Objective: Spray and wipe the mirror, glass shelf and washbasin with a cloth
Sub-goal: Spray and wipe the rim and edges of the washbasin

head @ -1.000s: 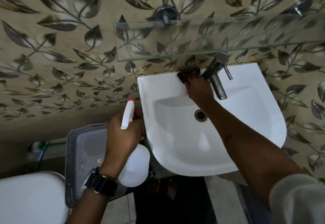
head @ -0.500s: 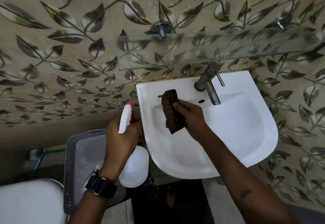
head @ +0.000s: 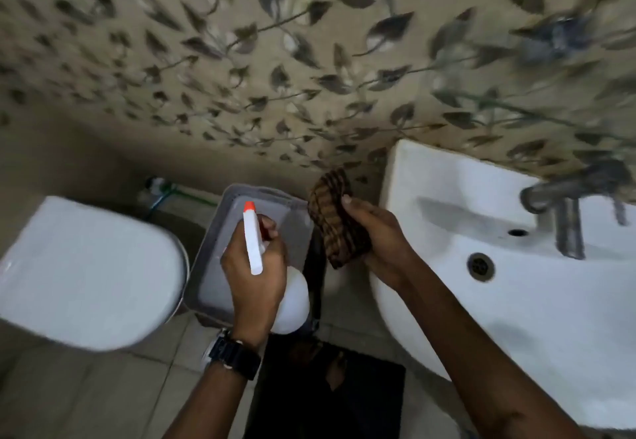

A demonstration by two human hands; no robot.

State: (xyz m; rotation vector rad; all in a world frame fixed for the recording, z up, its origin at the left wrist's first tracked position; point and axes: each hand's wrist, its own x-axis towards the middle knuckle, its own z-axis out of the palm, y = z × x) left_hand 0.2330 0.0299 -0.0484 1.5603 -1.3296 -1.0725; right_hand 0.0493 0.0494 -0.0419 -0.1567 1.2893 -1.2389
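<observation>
My left hand (head: 254, 276) grips a white spray bottle (head: 290, 297) with an orange-tipped nozzle (head: 249, 207), held over a grey bin. My right hand (head: 380, 239) holds a folded brown striped cloth (head: 335, 220), lifted in the air just left of the white washbasin (head: 516, 301). The basin fills the right side, with a metal tap (head: 564, 218) at its back and a drain (head: 481, 266) in the bowl. The glass shelf and mirror are out of view; the frame is motion-blurred.
A grey plastic bin (head: 220, 266) stands on the floor between the basin and a white toilet (head: 86, 276) at the left. A dark mat (head: 361, 404) lies under my arms. The leaf-patterned wall (head: 275, 60) fills the top.
My right hand lifted the cloth off the basin rim by the tap and carried it left, clear of the bowl. The view swung left and down, so the shelf left the frame.
</observation>
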